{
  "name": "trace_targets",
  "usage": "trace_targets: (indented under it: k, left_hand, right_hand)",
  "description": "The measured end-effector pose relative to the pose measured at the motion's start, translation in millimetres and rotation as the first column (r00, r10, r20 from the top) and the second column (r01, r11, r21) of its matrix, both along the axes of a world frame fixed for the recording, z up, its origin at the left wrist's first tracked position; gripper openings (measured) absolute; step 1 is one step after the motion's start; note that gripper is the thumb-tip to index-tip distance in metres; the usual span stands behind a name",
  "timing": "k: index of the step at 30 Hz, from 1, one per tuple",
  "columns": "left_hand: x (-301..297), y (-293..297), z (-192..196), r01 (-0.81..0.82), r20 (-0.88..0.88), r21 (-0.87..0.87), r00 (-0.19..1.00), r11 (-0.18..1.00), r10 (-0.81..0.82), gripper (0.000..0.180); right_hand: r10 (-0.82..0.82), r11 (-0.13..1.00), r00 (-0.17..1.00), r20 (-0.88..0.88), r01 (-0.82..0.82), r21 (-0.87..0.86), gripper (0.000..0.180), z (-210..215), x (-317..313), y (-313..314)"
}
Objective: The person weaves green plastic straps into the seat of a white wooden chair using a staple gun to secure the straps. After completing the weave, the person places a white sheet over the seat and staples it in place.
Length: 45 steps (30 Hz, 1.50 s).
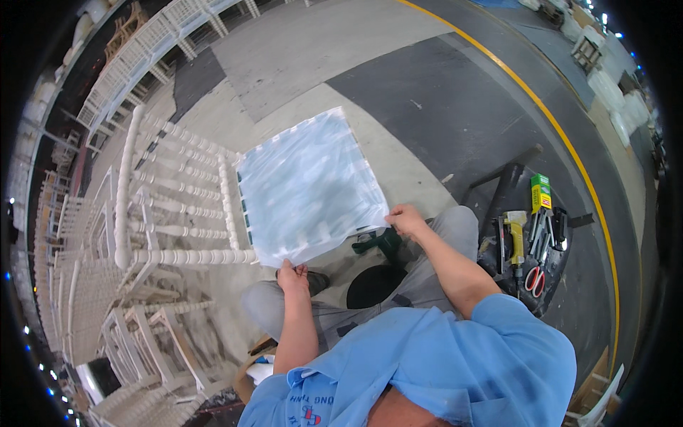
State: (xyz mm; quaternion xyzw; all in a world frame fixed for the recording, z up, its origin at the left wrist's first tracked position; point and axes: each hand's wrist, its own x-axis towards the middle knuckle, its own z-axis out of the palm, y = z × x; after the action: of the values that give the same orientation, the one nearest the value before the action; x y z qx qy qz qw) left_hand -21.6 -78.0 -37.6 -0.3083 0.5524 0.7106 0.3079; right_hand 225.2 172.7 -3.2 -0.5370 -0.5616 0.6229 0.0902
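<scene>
My left hand (292, 274) pinches the near corner of a clear plastic sheet (307, 185), fingers closed on it; my right hand (405, 219) grips the edge at three o'clock. The sheet hangs spread at twelve o'clock, beside a white chair (167, 213) at nine.

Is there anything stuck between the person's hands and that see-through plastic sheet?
No. The left hand pinches the near corner of the clear, square plastic sheet, and the right hand pinches its right corner. Both touch it directly. The white wooden chair lies beside it.
</scene>
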Motion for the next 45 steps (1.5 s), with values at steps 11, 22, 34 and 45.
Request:
trace_targets:
  k: [11, 22, 34, 45]
  left_hand:
    - [19.6, -8.4, 44.4, 0.05, -0.193, -0.322, 0.974, 0.945, -0.117, 0.021]
    - [-46.5, 15.5, 30.7, 0.179, 0.042, -0.231, 0.984, 0.956, -0.174, 0.044]
    - [-53.1, 14.4, 29.1, 0.085, -0.098, -0.059, 0.991, 0.995, -0.09, 0.021]
    - [-64.4, 32.8, 62.2, -0.071, -0.037, 0.347, 0.995, 0.935, 0.09, 0.031]
  right_hand:
    - [0.018, 0.999, 1.0, 0.024, -0.019, 0.045, 0.016, 7.2, 3.7, 0.9]
    - [-0.004, 0.996, 1.0, 0.0, 0.004, -0.088, 0.014, 18.3, 3.8, 6.2]
    - [-0.066, 0.985, 0.997, -0.028, 0.06, -0.164, 0.014, 24.3, -0.2, 12.3]
    - [-0.283, 0.879, 0.951, -0.125, 0.204, -0.431, 0.016, 27.0, -13.6, 18.5]
